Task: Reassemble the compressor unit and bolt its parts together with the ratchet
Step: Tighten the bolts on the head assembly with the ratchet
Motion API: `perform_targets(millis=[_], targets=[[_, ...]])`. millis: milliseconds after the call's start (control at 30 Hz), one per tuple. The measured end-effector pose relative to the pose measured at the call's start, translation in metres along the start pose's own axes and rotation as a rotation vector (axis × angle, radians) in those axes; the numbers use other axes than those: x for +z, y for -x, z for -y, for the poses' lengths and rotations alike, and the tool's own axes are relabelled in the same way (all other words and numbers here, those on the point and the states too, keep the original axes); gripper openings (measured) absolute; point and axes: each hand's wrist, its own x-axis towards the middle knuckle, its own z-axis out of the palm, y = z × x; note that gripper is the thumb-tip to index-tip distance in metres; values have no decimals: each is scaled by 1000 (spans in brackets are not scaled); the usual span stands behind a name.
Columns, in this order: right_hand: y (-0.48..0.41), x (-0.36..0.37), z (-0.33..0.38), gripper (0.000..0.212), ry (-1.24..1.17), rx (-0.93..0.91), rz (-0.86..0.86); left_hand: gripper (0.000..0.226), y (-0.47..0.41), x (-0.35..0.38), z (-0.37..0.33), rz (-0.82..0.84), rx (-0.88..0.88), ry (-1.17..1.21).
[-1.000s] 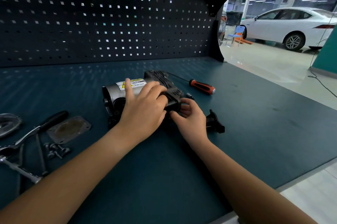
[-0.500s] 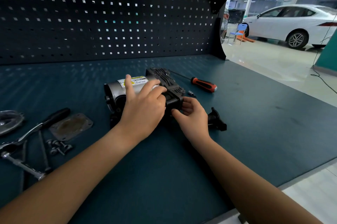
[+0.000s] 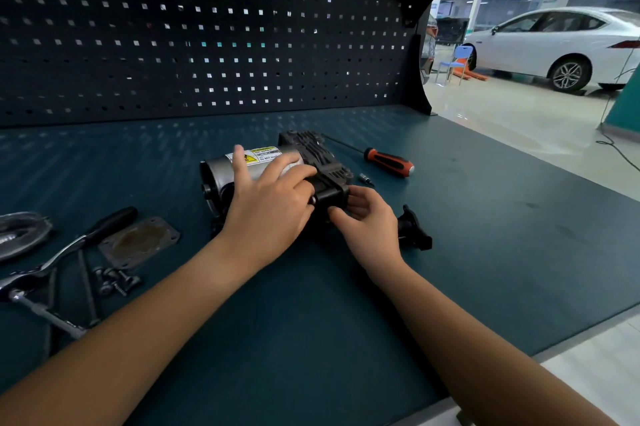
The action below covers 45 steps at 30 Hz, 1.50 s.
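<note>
Compressor (image 3: 221, 167) is gripped by the left hand (image 3: 270, 214), black end block (image 3: 330, 196) pinched by the right hand (image 3: 367, 226) (bolts (image 3: 116, 278) left aside). If it's seated crooked, threads probably get crossed later.

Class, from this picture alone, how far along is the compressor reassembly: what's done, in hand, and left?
Done: the finned head sits on the silver body of the compressor unit. In hand: the left hand steadies the unit while the right hand pinches its black end block. Left: the ratchet, loose bolts and cover plate lie untouched, so bolting seems not begun.
</note>
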Motion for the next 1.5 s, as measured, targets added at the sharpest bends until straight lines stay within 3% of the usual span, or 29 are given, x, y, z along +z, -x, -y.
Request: perform_targets(millis=[167, 267, 400, 500, 600, 933, 1100, 1333, 1433, 1500], targets=[[-6, -3, 0, 5, -80, 32, -55, 41, 13, -19, 22, -14, -211, 151], [-9, -4, -3, 13, -57, 34, -83, 54, 25, -32, 40, 132, -480, 245], [-12, -4, -8, 25, -31, 16, -69, 62, 38, -28, 55, 245, -544, 184], [-10, -4, -6, 27, 7, -5, -52, 63, 40, -18, 59, 425, -529, 102], [-5, -4, -4, 31, 84, -50, -4, 50, 44, -7, 56, 549, -535, 254], [-2, -4, 2, 37, 182, -76, 37, 47, 55, 6, 53, 303, -601, 370], [-1, -3, 3, 37, 207, -83, 45, 62, 58, 8, 49, 258, -638, 358], [3, -5, 3, 43, 216, -52, 87, 75, 52, -3, 55, 478, -518, 183], [2, -5, 4, 43, 183, -38, 91, 48, 62, -22, 97, 547, -480, 467], [2, -6, 4, 41, 160, -33, 86, 26, 86, -35, 134, 477, -421, 444]])
